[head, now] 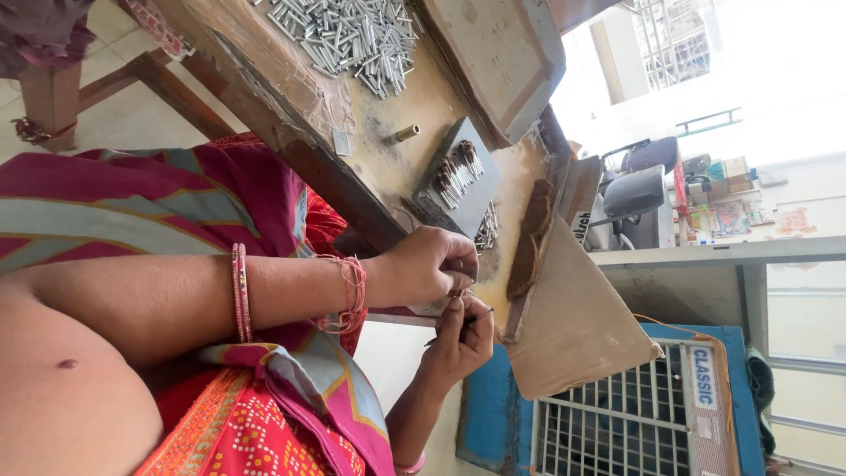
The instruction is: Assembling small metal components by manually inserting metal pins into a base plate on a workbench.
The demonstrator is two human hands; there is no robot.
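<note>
Thin dark pin [458,327] — a slender metal rod held slantwise in the fingers, one end at the fingertips, the other pointing away past the palm. Small piece [459,283] — pale, mostly hidden between pinching fingertips at the bench's edge; shape cannot be told. The two lie near each other, the pin just beside the piece.

Metal pins [352,35] and tray [458,176] lie on workbench [379,163].
</note>
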